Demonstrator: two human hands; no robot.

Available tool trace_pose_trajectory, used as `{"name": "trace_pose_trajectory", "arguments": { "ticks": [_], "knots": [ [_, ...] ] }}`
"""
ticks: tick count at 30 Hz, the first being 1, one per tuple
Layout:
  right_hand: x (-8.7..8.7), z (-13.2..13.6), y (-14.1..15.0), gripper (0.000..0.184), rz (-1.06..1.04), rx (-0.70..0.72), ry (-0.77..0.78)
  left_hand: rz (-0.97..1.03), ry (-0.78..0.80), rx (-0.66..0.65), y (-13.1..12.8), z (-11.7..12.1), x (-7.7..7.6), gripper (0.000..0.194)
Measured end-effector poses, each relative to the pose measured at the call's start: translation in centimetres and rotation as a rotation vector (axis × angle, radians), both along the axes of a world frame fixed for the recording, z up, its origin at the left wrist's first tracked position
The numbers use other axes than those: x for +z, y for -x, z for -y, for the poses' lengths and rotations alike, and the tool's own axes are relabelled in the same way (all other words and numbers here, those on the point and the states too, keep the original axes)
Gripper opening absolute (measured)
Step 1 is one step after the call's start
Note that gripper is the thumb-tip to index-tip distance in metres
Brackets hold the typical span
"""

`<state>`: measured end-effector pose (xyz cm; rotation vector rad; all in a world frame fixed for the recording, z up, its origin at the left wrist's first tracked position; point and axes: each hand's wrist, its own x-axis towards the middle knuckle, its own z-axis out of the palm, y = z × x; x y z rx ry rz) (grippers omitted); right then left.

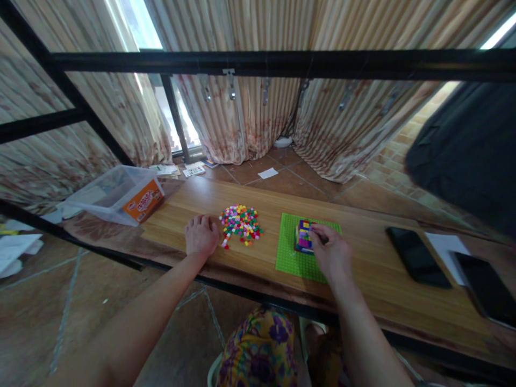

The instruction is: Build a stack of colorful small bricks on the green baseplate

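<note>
A green baseplate [296,260] lies on the wooden table [363,290] in front of me. On it stands a small block of stacked coloured bricks [302,236]. My right hand [331,252] rests at the block's right side, fingers pinched against its top edge. A loose pile of small coloured bricks [241,222] lies left of the plate. My left hand [200,236] rests on the table just left of the pile with its fingers curled under; whether it holds anything is hidden.
A clear plastic box [115,193] with an orange label stands at the table's left end. Two dark phones [417,257] [486,287] and a white sheet lie at the right. A black frame bar [282,62] crosses overhead. Curtains hang behind.
</note>
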<state>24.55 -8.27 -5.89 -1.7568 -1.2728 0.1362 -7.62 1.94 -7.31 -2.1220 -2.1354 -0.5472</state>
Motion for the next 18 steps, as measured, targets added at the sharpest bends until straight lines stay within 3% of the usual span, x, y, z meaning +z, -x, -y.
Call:
{"name": "trace_pose_trajectory", "arguments": {
  "ticks": [10,18],
  "knots": [
    [0.11,-0.52,0.50,0.029,-0.161,-0.022,-0.008,0.007,-0.001,-0.007,0.05,-0.07,-0.12,0.040],
    [-0.20,-0.86,0.53,0.028,-0.146,-0.033,0.051,0.000,0.004,-0.005,-0.01,-0.01,0.02,0.039]
  ]
}}
